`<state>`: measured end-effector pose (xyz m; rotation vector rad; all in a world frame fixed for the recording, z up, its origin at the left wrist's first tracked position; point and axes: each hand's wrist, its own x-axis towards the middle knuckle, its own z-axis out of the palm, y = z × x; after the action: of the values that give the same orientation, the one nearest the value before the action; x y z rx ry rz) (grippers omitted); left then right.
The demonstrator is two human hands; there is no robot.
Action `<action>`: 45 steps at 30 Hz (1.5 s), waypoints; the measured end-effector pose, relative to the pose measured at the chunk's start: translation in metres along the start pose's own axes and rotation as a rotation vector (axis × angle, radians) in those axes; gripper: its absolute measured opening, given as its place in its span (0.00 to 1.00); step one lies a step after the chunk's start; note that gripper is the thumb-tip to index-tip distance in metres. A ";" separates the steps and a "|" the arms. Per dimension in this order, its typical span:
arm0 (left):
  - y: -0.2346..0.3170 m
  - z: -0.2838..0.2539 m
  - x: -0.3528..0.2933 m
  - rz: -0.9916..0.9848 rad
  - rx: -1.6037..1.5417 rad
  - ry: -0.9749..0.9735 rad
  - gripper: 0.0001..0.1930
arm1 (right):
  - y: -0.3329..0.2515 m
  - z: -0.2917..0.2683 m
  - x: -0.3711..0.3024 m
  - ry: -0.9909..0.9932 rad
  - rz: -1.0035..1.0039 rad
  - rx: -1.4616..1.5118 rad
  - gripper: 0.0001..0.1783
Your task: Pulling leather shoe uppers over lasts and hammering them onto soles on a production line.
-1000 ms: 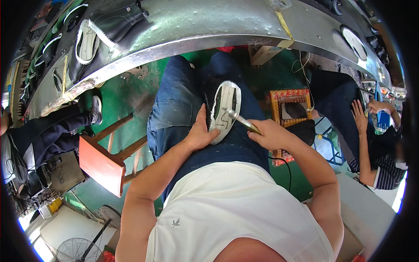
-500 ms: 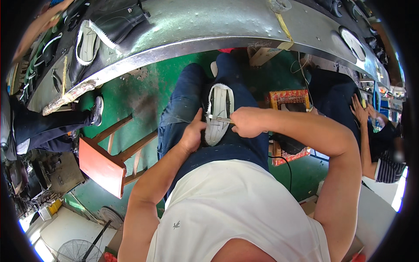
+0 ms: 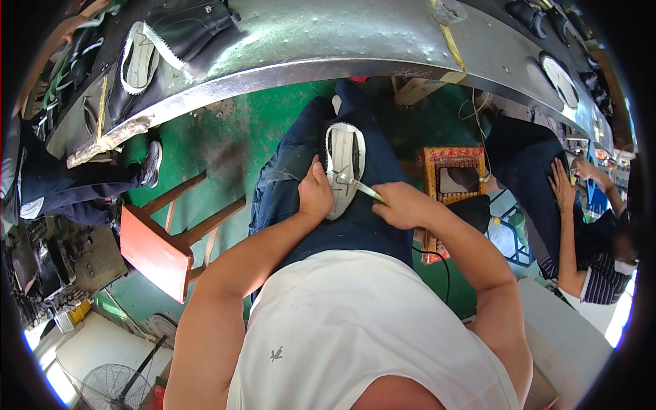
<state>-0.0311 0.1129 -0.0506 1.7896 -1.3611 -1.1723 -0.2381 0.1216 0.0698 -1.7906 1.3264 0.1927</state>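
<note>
I had the shoe (image 3: 346, 147) lying on the lap of the blue jeans (image 3: 281, 195), pale side up, with white edging round its toe end and a thin dark squiggle across it. My left hand (image 3: 316, 191) sat right against the shoe's left edge, fingers bunched up, but honestly I couldn't tell from my feed whether it was pinching the thing or just bracing it. My right hand (image 3: 402, 206), just to the right of the shoe, was closed round the handle of a small hammer (image 3: 370, 192); its metal head was over the shoe, and whether it touched I couldn't say. Past the shoe's far end ran a big metal workbench (image 3: 321, 37), with a black boot (image 3: 195, 33) on it, off to the shoe's left. A stool with an orange-red seat (image 3: 154, 251) was well left of the shoe, and a co-worker's hand (image 3: 563, 186) was way off to its right.
</note>
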 end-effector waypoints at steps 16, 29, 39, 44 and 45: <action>0.000 -0.013 -0.006 0.462 0.163 -0.147 0.28 | 0.008 0.028 0.002 0.276 0.148 -0.056 0.13; 0.037 -0.036 0.011 0.415 0.500 -0.562 0.30 | 0.018 -0.010 0.035 0.378 0.044 0.397 0.23; 0.040 -0.052 -0.017 0.249 0.207 -0.472 0.44 | 0.019 -0.002 0.019 0.162 0.142 0.345 0.25; 0.015 -0.046 -0.006 0.379 0.298 -0.462 0.55 | 0.031 0.027 0.004 0.105 0.110 0.354 0.22; 0.036 -0.052 -0.006 0.177 0.292 -0.564 0.55 | 0.033 0.025 -0.001 0.059 0.183 0.554 0.20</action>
<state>-0.0006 0.1054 0.0044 1.5334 -2.0585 -1.5084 -0.2572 0.1381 0.0372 -1.2189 1.4170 -0.1235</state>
